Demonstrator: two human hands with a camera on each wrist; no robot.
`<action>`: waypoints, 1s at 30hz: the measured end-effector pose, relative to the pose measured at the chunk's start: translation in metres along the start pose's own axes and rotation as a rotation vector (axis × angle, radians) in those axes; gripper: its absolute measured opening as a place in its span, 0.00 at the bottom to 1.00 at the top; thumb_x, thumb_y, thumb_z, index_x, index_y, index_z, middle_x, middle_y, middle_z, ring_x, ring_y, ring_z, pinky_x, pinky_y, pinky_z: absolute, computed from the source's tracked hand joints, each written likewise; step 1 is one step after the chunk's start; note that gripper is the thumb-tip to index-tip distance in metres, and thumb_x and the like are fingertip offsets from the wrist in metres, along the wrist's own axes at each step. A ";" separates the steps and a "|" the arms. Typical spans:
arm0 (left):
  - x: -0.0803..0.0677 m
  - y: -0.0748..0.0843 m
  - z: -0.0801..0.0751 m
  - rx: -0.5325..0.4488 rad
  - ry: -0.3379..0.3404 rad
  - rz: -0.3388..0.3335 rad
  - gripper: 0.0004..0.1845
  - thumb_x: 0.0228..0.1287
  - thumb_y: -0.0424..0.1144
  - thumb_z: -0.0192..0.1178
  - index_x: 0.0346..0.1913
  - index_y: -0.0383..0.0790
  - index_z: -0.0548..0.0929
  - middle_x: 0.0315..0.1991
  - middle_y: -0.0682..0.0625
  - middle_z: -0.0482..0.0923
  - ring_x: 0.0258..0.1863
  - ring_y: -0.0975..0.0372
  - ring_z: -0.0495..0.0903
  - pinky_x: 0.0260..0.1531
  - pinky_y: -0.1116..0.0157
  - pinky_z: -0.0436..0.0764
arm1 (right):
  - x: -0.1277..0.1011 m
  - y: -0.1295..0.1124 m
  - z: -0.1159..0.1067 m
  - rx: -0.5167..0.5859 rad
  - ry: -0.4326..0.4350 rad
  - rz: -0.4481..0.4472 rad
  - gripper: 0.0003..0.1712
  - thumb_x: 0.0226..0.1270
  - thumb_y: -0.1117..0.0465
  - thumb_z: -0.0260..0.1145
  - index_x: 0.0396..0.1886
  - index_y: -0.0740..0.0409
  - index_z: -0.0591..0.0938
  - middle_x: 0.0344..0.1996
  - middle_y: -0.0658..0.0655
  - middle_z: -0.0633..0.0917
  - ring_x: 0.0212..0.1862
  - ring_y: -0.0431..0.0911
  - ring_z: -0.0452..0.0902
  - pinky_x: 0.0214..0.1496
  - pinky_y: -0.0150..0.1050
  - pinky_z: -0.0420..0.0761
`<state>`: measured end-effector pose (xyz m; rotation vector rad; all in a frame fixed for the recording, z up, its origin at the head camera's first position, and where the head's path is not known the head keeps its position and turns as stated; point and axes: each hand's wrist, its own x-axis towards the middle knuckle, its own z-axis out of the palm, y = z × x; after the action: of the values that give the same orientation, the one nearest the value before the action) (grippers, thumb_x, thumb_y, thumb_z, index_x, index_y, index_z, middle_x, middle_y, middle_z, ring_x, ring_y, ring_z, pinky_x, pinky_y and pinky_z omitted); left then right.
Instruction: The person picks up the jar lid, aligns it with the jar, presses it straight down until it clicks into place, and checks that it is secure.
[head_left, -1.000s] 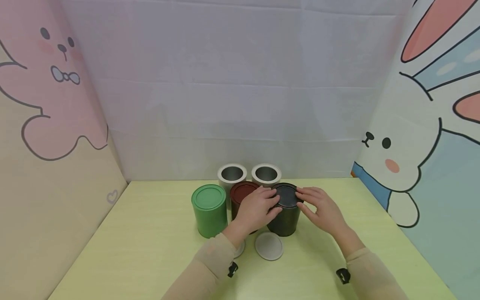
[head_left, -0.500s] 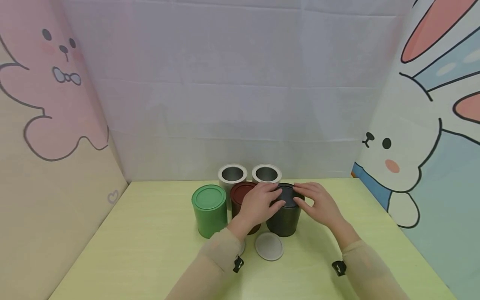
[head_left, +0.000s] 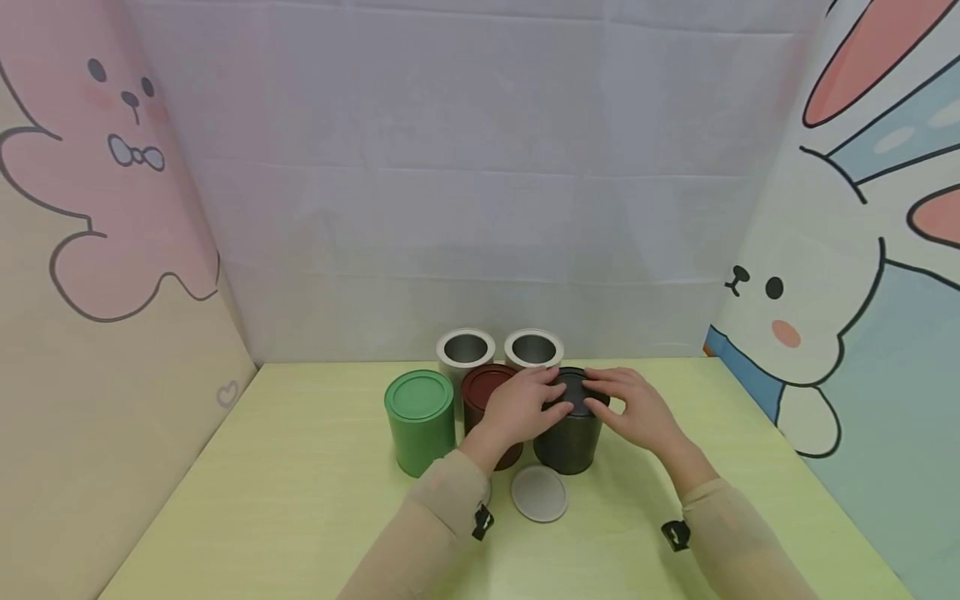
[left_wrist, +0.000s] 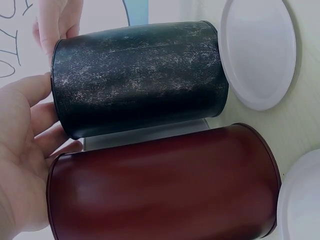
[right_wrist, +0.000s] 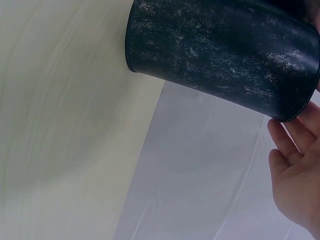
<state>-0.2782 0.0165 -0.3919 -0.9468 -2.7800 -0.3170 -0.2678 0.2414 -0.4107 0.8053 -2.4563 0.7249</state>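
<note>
My left hand (head_left: pixel 517 406) and right hand (head_left: pixel 637 410) rest with relaxed fingers on the lid of the dark tin (head_left: pixel 568 433), standing beside the red tin (head_left: pixel 487 400) mid-table; it looks rigid, light and smooth-walled, best grasped around its sides.

Five tins: one black tin (head_left: pixel 567 437) under the fingers, one red tin (head_left: pixel 486 400), one green tin (head_left: pixel 420 421), two open silver tins (head_left: pixel 466 350). Two loose white lids (head_left: pixel 538 493).
</note>
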 end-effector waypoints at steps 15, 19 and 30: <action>0.001 0.003 -0.004 -0.012 -0.024 -0.039 0.23 0.72 0.57 0.55 0.64 0.54 0.80 0.70 0.56 0.68 0.70 0.60 0.65 0.62 0.63 0.72 | 0.001 -0.006 -0.004 -0.041 -0.043 0.016 0.17 0.64 0.63 0.70 0.52 0.64 0.86 0.57 0.62 0.82 0.58 0.61 0.74 0.59 0.59 0.73; 0.002 0.003 -0.003 -0.014 -0.022 -0.042 0.23 0.72 0.57 0.55 0.64 0.55 0.80 0.70 0.57 0.68 0.70 0.60 0.65 0.61 0.62 0.73 | 0.000 -0.006 -0.003 -0.037 -0.042 0.031 0.17 0.65 0.63 0.70 0.52 0.64 0.86 0.58 0.62 0.82 0.59 0.62 0.74 0.61 0.59 0.72; 0.004 0.002 -0.005 -0.018 -0.039 -0.041 0.22 0.72 0.56 0.56 0.64 0.54 0.80 0.69 0.56 0.69 0.69 0.59 0.66 0.63 0.63 0.71 | 0.000 -0.004 -0.003 -0.034 -0.084 0.074 0.17 0.68 0.62 0.68 0.54 0.63 0.85 0.60 0.61 0.80 0.61 0.60 0.74 0.62 0.58 0.72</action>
<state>-0.2798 0.0192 -0.3858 -0.9111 -2.8392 -0.3344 -0.2643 0.2404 -0.4077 0.7501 -2.5779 0.6868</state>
